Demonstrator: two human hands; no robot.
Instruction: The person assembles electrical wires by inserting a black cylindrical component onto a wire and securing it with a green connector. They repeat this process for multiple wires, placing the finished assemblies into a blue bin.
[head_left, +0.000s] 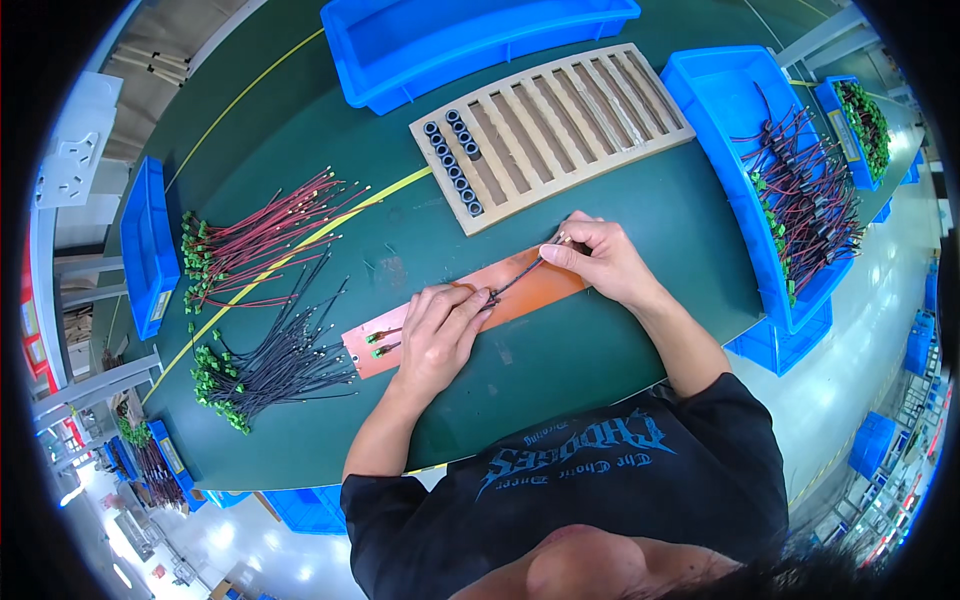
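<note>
Hand (600,262) on thin black wire (517,277)

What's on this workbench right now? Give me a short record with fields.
Surface: green table
Left hand: pressing wires onto orange strip
Right hand: pinching the wires' far end
Ahead: slotted wooden rack holding black sleeves
Left side: red wire bundle, black wire bundle
Right side: blue bin of wires

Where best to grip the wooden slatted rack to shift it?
Probably by the two long edges of the wooden slatted rack, with the hands coming in from its bare right end. It lies flat and tilted; the black sleeves fill the left slots, so keep it level.
</note>
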